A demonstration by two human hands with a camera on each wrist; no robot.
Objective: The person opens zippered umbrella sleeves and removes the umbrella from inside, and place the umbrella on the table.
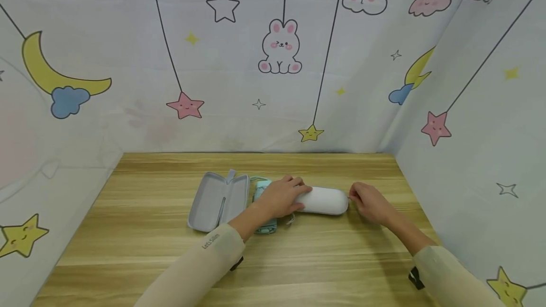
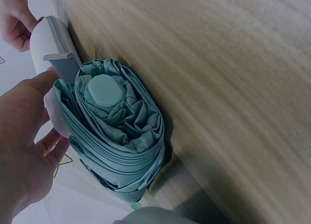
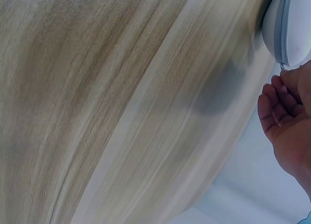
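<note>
A white hard case (image 1: 326,200) with a grey zip around its side lies on the table, seemingly closed. My left hand (image 1: 279,197) grips its left end, thumb and fingers on either side, near the grey strap loop (image 2: 65,67). At the right end my right hand (image 1: 370,203) pinches the small zip pull (image 3: 282,67) between thumb and forefinger; the other fingers are curled. A folded teal umbrella (image 2: 119,136) lies just beside the left hand, which partly covers it in the head view.
Left of the umbrella, a pale grey case (image 1: 206,203) lies open, with a thin dark strip or edge (image 1: 221,211) inside. Patterned cloth walls (image 1: 239,127) border the wooden table (image 1: 324,259) at the back and sides.
</note>
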